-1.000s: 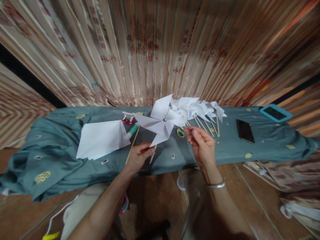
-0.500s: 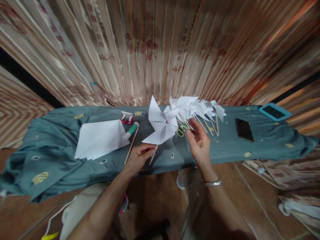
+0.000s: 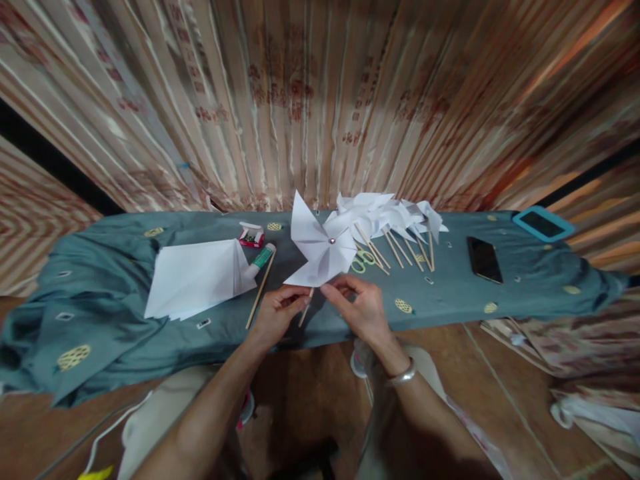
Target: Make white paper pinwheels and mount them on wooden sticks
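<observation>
A white paper pinwheel [image 3: 311, 235] with a silvery pin at its centre is held up over the table, its wooden stick pointing down. My left hand [image 3: 277, 317] pinches that stick just under the blades. At the lower right edge of the pinwheel, my right hand [image 3: 363, 310] has its thumb and bent fingers drawn together on the paper; the blade partly hides the fingertips. Behind it lie several finished pinwheels [image 3: 387, 212] in an overlapping row, sticks towards me. Green-handled scissors [image 3: 361, 262] rest beside those sticks.
On the left lie a stack of white paper [image 3: 193, 277], a glue stick [image 3: 263, 257], a loose wooden stick [image 3: 260, 293] and a small red box of pins [image 3: 251, 235]. A black phone [image 3: 485, 260] and a blue-framed tablet [image 3: 544, 224] are on the right. Green cloth [image 3: 440, 300] covers the table.
My right hand has moved left and down from near the scissors to the pinwheel's lower edge, its fingers closing. My left hand keeps its hold on the stick.
</observation>
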`<state>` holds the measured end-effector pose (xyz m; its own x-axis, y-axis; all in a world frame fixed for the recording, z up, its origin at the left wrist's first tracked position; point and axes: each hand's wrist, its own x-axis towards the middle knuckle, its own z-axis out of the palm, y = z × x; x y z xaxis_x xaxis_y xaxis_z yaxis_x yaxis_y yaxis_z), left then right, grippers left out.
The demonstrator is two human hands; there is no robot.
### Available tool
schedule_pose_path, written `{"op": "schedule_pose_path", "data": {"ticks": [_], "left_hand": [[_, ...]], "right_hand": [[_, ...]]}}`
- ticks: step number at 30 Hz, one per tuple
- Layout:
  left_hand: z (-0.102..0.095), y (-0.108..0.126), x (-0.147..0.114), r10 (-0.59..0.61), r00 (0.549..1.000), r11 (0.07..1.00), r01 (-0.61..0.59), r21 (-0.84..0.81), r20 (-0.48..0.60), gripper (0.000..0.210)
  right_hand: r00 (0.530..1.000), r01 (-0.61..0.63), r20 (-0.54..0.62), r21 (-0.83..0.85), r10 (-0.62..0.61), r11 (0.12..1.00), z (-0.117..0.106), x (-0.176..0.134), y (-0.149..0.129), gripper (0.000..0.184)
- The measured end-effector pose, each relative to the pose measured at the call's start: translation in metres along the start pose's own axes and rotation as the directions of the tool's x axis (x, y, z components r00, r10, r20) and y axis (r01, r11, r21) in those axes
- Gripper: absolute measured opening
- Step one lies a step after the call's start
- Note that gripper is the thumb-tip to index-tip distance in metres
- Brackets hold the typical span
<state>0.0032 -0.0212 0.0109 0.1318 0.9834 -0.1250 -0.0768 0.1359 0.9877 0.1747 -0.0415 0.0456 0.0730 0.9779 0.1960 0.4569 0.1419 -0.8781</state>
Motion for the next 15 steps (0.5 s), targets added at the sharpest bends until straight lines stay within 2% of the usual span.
{"op": "schedule_pose_path", "data": {"ticks": [6,13,15], "left_hand": [[0.003,0.003,-0.001,-0.006,1.0,1.0,0.006,-0.018,0.001,0.021],[0.0,0.004,-0.002,-0.019,0.998,1.0,0.018,-0.009,-0.054,0.023],[0.001,0.004,-0.002,-0.029,0.998,1.0,0.028,-0.009,-0.048,0.025]], "right_hand": [[0.999,0.035,0.003,-0.051,-0.035,0.998,0.008,0.003,0.0,0.03],[0.979,-0.033,-0.202,-0.166,-0.001,0.986,-0.016,0.014,0.02,0.03],[0.963,-0.054,-0.268,-0.171,0.006,0.984,-0.023,0.019,0.027,0.039]]}}
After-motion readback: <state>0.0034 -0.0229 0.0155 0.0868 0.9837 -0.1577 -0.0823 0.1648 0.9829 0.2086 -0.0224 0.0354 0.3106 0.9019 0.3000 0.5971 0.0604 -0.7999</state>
